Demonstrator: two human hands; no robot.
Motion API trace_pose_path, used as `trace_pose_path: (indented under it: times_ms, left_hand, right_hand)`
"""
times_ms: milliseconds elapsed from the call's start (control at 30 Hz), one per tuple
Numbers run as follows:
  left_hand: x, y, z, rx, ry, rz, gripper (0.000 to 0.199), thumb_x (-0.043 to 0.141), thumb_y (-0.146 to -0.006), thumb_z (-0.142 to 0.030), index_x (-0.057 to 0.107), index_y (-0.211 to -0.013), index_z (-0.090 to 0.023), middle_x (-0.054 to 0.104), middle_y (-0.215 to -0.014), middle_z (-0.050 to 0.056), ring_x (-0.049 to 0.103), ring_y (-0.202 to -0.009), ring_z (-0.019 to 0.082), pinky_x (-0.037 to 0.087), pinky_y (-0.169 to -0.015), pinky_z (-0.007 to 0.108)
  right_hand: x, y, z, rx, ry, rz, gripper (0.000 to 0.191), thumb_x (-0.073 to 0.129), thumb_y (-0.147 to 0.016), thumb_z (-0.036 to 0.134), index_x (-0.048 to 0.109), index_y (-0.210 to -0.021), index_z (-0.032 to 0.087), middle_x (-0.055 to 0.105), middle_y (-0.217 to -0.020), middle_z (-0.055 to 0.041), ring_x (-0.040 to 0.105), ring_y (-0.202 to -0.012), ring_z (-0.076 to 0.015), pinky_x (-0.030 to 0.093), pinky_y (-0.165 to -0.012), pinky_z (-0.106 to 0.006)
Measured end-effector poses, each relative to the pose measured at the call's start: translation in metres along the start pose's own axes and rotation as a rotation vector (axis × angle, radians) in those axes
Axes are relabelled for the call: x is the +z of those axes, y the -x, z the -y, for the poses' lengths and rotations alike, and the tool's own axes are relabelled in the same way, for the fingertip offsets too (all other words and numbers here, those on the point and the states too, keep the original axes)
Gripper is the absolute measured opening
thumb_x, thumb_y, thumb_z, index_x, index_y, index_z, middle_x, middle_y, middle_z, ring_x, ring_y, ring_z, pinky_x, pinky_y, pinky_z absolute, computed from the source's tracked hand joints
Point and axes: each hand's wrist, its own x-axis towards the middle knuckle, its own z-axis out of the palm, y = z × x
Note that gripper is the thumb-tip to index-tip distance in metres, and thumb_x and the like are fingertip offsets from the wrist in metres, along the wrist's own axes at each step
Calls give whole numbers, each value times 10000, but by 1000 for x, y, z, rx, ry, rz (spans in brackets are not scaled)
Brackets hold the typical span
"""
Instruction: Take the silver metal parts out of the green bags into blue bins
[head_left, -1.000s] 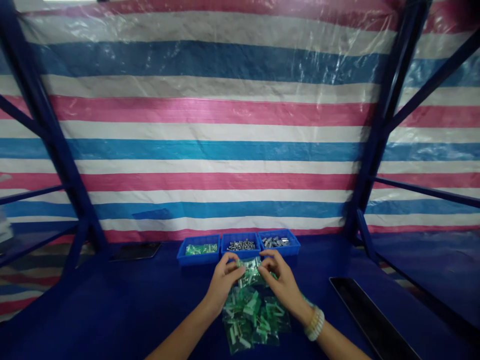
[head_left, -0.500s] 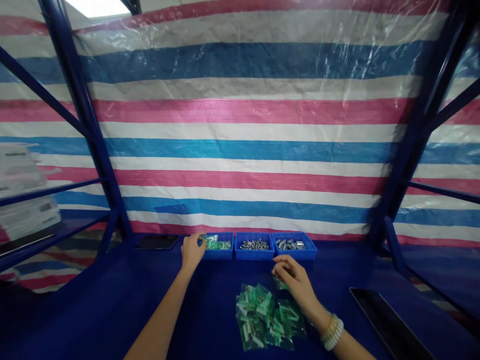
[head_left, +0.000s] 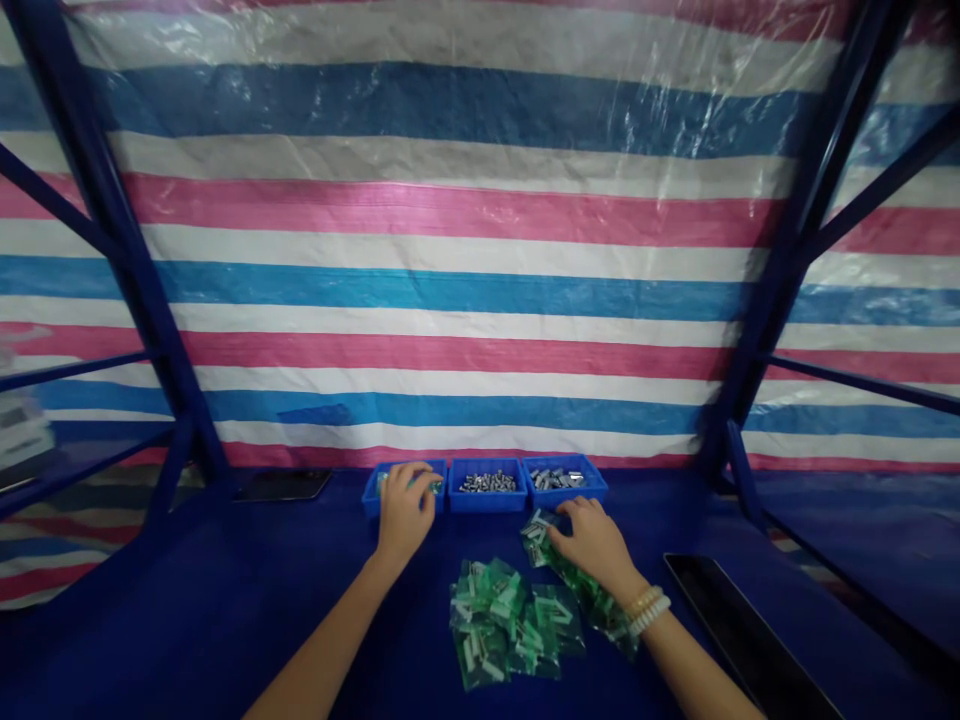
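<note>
My left hand point(head_left: 407, 512) reaches over the left blue bin point(head_left: 369, 500), its fingers bent and closed above small green pieces. What sits between those fingertips is too small to make out. On the right, my right hand point(head_left: 596, 545) has its thumb and fingers closed at the edge of a small clear-and-green packet point(head_left: 536, 537). More green packets point(head_left: 592, 600) lie partly hidden under its palm and wrist. Between my forearms is a loose pile of similar packets point(head_left: 506, 620) with pale strips inside.
The middle bin point(head_left: 487, 503) holds small metal pieces; the right bin point(head_left: 566, 495) holds flat silvery pieces. A dark tablet-like slab point(head_left: 750, 640) lies at right, and another flat dark device point(head_left: 285, 486) at back left. Blue frame posts point(head_left: 154, 300) stand before a striped sheet point(head_left: 450, 350).
The view has swung slightly right. My left hand has moved further over the left bin. More green packets show beside and under my right hand.
</note>
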Motion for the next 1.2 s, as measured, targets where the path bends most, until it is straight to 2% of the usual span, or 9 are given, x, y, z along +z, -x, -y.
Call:
trace_pose_path:
  times_ms: [100, 267, 400, 533, 733, 833, 933, 1067, 1200]
  left_hand:
    - [2, 8, -32, 158, 146, 52, 310, 485, -783, -2, 682, -890, -216, 644, -1000, 56, 549, -981, 243, 420, -843, 403]
    - [3, 20, -63, 224, 381, 162, 276, 475, -802, -24, 664, -887, -207, 646, -974, 66, 566, -963, 236, 454, -838, 424]
    - [9, 23, -70, -82, 707, 248, 186, 561, -830, -157, 632, -994, -205, 665, -985, 72, 632, -932, 218, 513, -830, 398]
    - [9, 24, -77, -463, 1068, 399, 337, 706, -746, -291, 589, -1040, -177, 697, -945, 76, 692, -813, 207, 557, -712, 330]
    - [1, 21, -84, -515, 1084, 309, 232, 716, -737, -275, 639, -922, -159, 695, -771, 37, 684, -736, 189, 553, -700, 305]
    - [-1, 21, -85, -390, 1008, 203, 162, 662, -783, -240, 633, -922, -162, 692, -798, 49, 685, -745, 186, 566, -698, 303]
    - [-8, 21, -85, -10, 829, 105, 70, 590, -840, -162, 643, -884, -174, 690, -836, 67, 668, -791, 187, 563, -733, 328]
    - [-19, 22, -85, 524, 557, -21, 174, 542, -860, -43, 654, -881, -175, 686, -888, 83, 624, -884, 202, 547, -758, 361]
    - [-25, 23, -84, 683, 456, -144, 150, 583, -846, -29, 637, -897, -160, 686, -904, 85, 611, -930, 213, 548, -766, 383]
  right_hand:
    - [5, 4, 5, 60, 100, 48, 332, 696, -718, 429, 697, -899, 150, 660, -937, -160, 563, -954, -334, 439, -726, -376]
    - [7, 2, 12, 7, -137, -17, 138, 681, -723, 285, 659, -811, 181, 654, -855, -91, 580, -880, -279, 442, -718, -352]
    - [4, -2, 24, 8, -686, 22, 166, 598, -799, 330, 590, -728, 179, 617, -676, -23, 575, -643, -181, 444, -617, -294]
    - [7, 4, 37, 137, -1092, 146, 328, 686, -737, 483, 583, -724, 172, 550, -549, 33, 498, -482, -117, 397, -482, -235]
    - [5, 9, 47, 202, -1283, 248, 343, 761, -694, 423, 616, -874, 170, 622, -660, 16, 582, -568, -131, 481, -573, -257]
    - [-7, 9, 51, 15, -1134, 126, 223, 738, -726, 315, 624, -855, 172, 642, -729, -14, 616, -657, -157, 510, -629, -278]
    - [-19, 12, 55, -263, -918, -86, 17, 608, -817, 185, 620, -807, 190, 651, -808, -45, 625, -766, -182, 522, -705, -321]
    - [-26, 18, 54, -590, -637, -295, 238, 467, -821, 29, 603, -767, 217, 650, -959, -66, 585, -990, -231, 495, -850, -440]
    - [-24, 21, 50, -673, -491, -391, 286, 441, -817, -11, 590, -783, 230, 635, -1061, -66, 542, -1081, -252, 483, -878, -490]
